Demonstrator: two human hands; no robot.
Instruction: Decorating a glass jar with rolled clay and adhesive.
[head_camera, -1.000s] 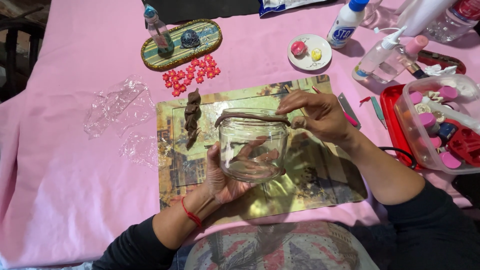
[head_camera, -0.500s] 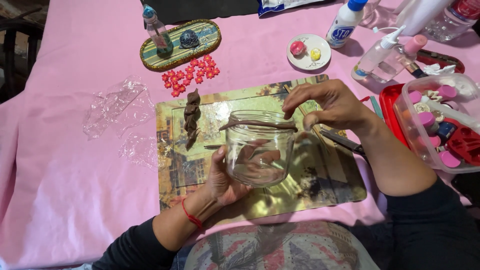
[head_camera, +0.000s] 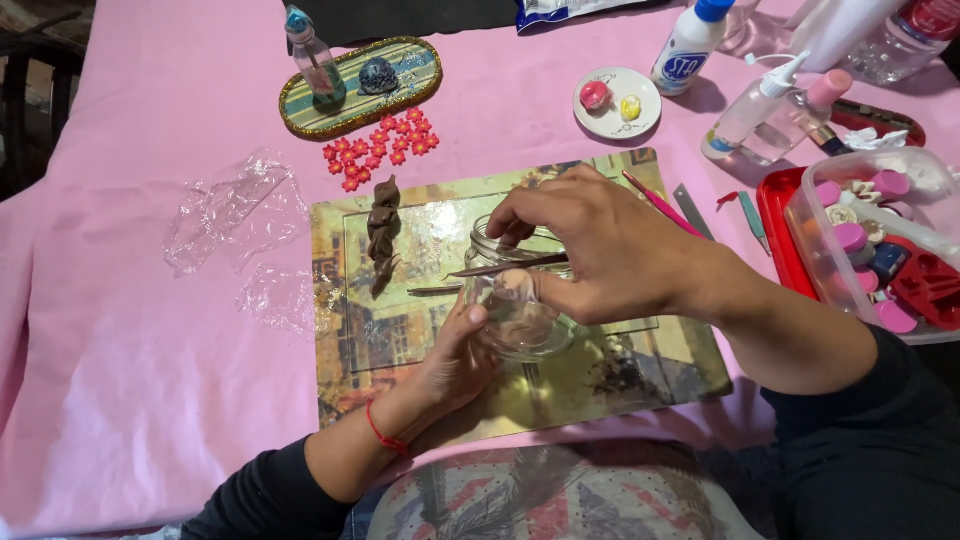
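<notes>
Since a second ago the right hand (head_camera: 600, 250) has slid over the mouth of the clear glass jar (head_camera: 520, 300), fingers pinched on a thin brown strip (head_camera: 505, 267) laid across the rim. The left hand (head_camera: 455, 355) cups the jar's near side, steadying it on the picture placemat (head_camera: 640, 375); a twisted brown clay piece (head_camera: 382, 235) lies left of the jar.

jars: 1 (head_camera: 517, 300); hands: 2 | placemats: 1 (head_camera: 600, 385); white dishes: 1 (head_camera: 617, 118)

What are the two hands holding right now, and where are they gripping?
The left hand cups the glass jar by its lower side. The right hand pinches a thin brown strip at the jar's rim.
</notes>
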